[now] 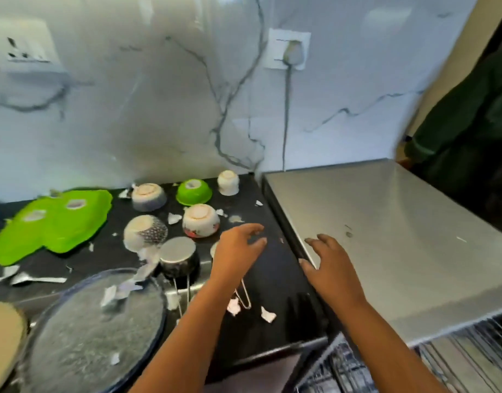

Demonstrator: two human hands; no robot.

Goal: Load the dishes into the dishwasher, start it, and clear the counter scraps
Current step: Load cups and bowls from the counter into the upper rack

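Note:
My left hand hovers over the black counter with fingers spread, holding nothing, just right of an upturned floral bowl. My right hand is open too, at the left edge of the steel dishwasher top. Upside-down dishes stand on the counter: a grey bowl, a green bowl, a white cup, a dotted bowl and a steel pot. White scraps lie scattered about. The wire rack of the open dishwasher shows below.
Green plastic plates lie at the left, a spoon in front of them. A large glass lid with scraps on it fills the lower left. A wall socket with a cord is on the marble backsplash. A dark garment hangs at right.

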